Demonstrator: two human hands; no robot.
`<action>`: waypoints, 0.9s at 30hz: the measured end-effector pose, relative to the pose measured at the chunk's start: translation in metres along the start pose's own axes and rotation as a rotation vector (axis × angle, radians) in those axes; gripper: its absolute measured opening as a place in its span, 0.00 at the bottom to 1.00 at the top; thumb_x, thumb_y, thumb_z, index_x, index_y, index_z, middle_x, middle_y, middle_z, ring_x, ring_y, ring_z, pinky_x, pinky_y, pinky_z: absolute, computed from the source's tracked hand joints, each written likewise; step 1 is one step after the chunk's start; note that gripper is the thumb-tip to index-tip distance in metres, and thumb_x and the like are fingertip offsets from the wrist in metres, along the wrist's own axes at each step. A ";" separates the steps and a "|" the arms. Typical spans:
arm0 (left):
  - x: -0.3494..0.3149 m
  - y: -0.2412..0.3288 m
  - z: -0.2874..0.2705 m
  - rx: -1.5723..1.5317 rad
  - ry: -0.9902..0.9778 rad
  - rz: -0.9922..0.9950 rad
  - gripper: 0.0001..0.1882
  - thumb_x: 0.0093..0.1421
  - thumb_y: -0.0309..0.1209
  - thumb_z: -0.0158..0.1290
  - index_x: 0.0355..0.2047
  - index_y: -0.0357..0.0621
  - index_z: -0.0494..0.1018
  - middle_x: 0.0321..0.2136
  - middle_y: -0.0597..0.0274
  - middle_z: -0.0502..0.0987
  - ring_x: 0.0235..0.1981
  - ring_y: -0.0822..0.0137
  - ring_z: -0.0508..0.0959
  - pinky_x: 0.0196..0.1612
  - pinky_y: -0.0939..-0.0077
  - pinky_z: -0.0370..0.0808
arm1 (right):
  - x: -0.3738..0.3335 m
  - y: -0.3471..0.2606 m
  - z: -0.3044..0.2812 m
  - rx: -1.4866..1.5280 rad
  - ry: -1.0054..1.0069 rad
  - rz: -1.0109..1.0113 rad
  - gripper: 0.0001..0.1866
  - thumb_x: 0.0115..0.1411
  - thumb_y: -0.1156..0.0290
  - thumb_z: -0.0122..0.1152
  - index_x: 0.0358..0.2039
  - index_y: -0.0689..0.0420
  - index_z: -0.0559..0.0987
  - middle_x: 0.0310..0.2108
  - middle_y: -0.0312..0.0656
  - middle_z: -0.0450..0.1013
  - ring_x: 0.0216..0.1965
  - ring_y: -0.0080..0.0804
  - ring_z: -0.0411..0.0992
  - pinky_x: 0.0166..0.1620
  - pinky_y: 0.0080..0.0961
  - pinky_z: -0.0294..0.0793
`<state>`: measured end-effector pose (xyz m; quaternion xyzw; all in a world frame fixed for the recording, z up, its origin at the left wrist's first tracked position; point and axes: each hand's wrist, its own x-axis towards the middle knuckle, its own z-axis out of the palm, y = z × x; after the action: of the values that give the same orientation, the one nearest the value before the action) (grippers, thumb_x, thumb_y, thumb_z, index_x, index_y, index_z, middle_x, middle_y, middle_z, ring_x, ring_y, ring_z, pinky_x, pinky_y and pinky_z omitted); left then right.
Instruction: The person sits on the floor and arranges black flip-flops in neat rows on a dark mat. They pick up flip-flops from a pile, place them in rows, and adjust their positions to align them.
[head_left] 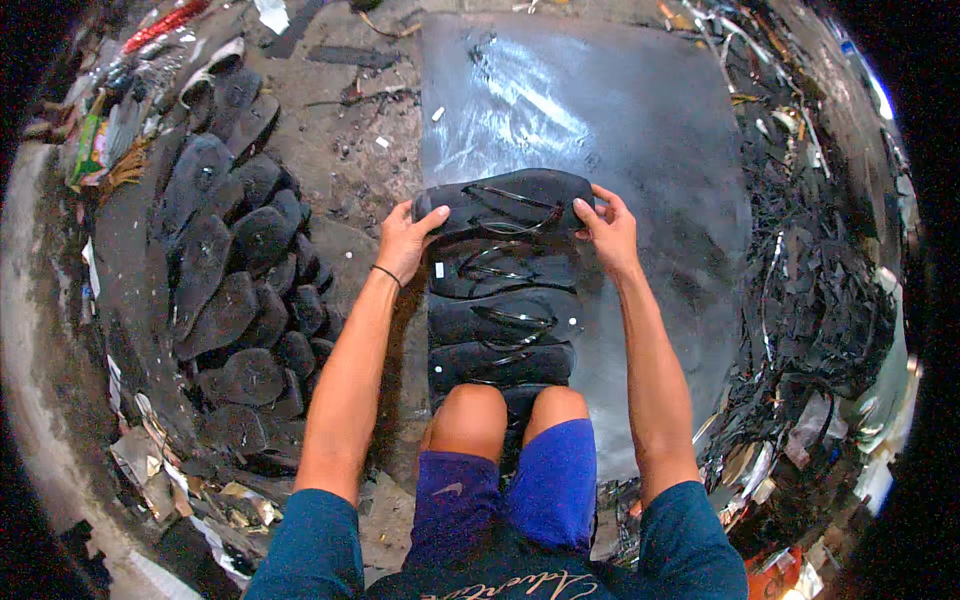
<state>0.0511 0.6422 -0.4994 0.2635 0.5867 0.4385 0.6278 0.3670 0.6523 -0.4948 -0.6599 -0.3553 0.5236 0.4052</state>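
Here's the left hand (404, 238) on one end of the black sandal (507, 207), the right hand (612, 226) on the other, each grip closed on it: thumbs on top, fingers mostly tucked out of sight. The sandal lies crosswise at the far end of a row of sandals (470, 325), along the left side of a shiny dark sheet (655, 290); whether it rests there or hangs just above, this angle won't tell. Up comes the strap (500, 193), its two arms running together toward the right.

By the look of it, this is squaring up with the row, and the trick, I'd say, is evenness: both ends level, both hands moving as one, so it doesn't skew against its neighbour just below. Light thumbs at the rims; keep off that strap, which could twist. Better a clean flat placement than a drag across those pale bits (438, 114). And mind the elbows: soles (240, 250) heaped at left, scraps (820, 290) piled at right!
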 end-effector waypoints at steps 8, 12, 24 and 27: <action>0.021 -0.012 -0.003 0.756 0.245 0.079 0.24 0.51 0.37 0.70 0.43 0.31 0.81 0.35 0.48 0.85 0.37 0.65 0.85 0.45 0.73 0.79 | 0.021 0.062 -0.003 -0.060 0.159 0.015 0.25 0.55 0.64 0.76 0.48 0.64 0.79 0.36 0.40 0.80 0.33 0.23 0.77 0.35 0.21 0.78; 0.019 -0.012 -0.013 0.691 0.255 0.041 0.26 0.51 0.38 0.71 0.44 0.30 0.80 0.37 0.48 0.84 0.38 0.64 0.85 0.44 0.72 0.80 | 0.019 0.053 0.002 -0.069 0.130 0.042 0.26 0.54 0.63 0.77 0.48 0.64 0.79 0.35 0.40 0.80 0.33 0.23 0.77 0.33 0.21 0.79; 0.027 -0.008 -0.006 1.058 0.259 0.071 0.23 0.47 0.40 0.72 0.37 0.35 0.83 0.29 0.48 0.84 0.32 0.56 0.85 0.40 0.65 0.81 | 0.023 0.014 0.006 -1.085 0.137 -0.256 0.26 0.49 0.55 0.77 0.43 0.59 0.81 0.42 0.48 0.76 0.47 0.47 0.70 0.53 0.42 0.68; 0.025 -0.012 -0.010 1.020 0.309 0.038 0.23 0.47 0.39 0.71 0.39 0.38 0.79 0.33 0.50 0.83 0.40 0.50 0.82 0.45 0.60 0.78 | 0.044 -0.020 0.050 -1.186 0.189 -0.410 0.25 0.52 0.60 0.74 0.48 0.59 0.78 0.48 0.49 0.72 0.51 0.49 0.69 0.53 0.41 0.69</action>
<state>0.0419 0.6561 -0.5235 0.4784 0.8060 0.1425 0.3180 0.3259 0.7083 -0.5006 -0.7341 -0.6668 0.0891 0.0926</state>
